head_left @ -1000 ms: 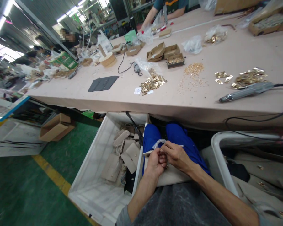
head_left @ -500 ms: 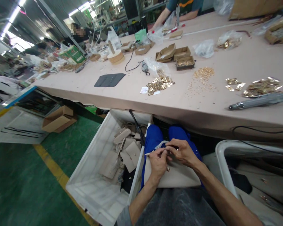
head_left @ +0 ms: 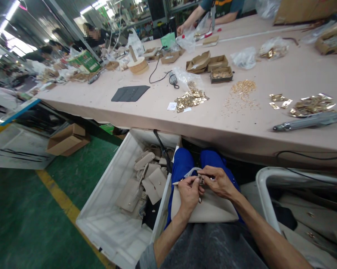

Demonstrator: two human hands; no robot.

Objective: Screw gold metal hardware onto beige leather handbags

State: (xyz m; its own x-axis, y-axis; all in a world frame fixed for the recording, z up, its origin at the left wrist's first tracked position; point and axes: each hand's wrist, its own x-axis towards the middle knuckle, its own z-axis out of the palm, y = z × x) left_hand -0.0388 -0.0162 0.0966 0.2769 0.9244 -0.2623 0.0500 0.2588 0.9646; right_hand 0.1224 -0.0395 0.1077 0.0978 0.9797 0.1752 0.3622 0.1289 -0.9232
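A beige handbag lies across my lap, with a pale looped handle at its far edge. My left hand is closed on the bag's upper part, thumb and fingertips pinched together. Right beside it, my right hand has its thumb and forefinger pinched at the same spot, almost touching the left fingertips. Whatever small part lies between the right fingers is too small and covered to name. A small metal fitting shows on the bag just below the left fingers.
Left of my knees, a white bin holds several beige bag pieces. Another white tub with beige bags stands at right. On the table lie gold metal plates, an electric screwdriver and small cartons. A co-worker's arm is across the table.
My fingertips have shifted slightly at the bag's top, the right fingers a little more apart from the left. The bag stays on my lap. The view has tilted slightly.
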